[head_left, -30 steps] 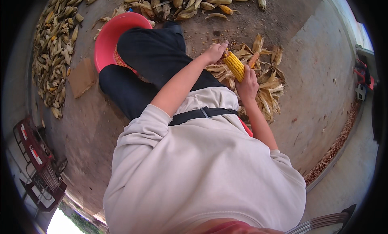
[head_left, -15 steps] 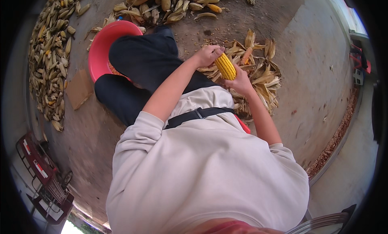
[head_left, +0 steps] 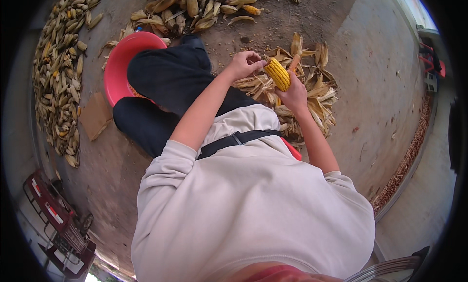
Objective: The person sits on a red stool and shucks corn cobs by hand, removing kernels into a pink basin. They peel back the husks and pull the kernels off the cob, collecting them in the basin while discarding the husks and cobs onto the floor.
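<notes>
A husked yellow ear of corn (head_left: 278,73) is tilted in front of my lap, its upper end toward the left. My right hand (head_left: 294,94) wraps round its lower end. Beside the upper end is my left hand (head_left: 243,66), with its fingers loosely bent and the thumb stretched out to the ear's tip. A gap shows between that thumb and the fingers. Behind and below the right hand lies a heap of dry corn husks (head_left: 319,94), with an orange piece (head_left: 294,63) among them.
A pink basin (head_left: 112,75) with kernels inside stands by my legs. Unhusked ears (head_left: 195,6) lie ahead, and a long pile of ears (head_left: 56,97) runs along the left. Cardboard (head_left: 95,116) lies near the basin. A dark red cart (head_left: 51,204) stands at lower left.
My left hand has loosened from the ear's upper end and drawn slightly left, its thumb extended. The ear has shifted a little to the right in my right hand.
</notes>
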